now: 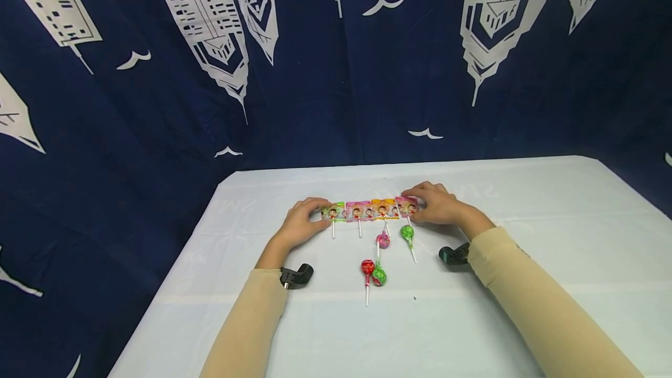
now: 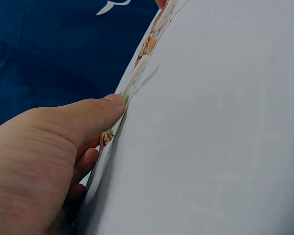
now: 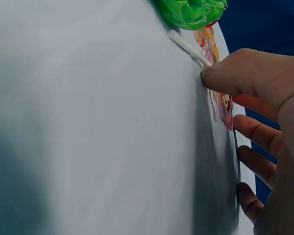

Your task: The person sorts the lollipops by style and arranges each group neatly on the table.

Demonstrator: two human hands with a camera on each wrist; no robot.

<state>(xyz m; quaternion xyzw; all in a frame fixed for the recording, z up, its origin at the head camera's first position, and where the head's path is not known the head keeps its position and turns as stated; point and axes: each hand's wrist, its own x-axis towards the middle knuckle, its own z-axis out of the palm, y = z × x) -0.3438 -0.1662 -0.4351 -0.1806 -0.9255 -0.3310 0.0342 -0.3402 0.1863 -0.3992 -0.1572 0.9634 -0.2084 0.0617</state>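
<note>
Location type: a screened-off tabletop station, resembling a filming setup. A white-covered table (image 1: 336, 337) forms the work surface. A dark blue fabric backdrop (image 1: 315, 121), printed with inverted white buildings and bird-like shapes, hangs behind the table and beside it. Black wrist-worn devices (image 1: 298, 276) support this reading. The type of room beyond the fabric cannot be determined.

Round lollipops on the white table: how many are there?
4: a red lollipop and a green lollipop side by side in front, a pink lollipop beyond them, another green one near the right hand.
</note>
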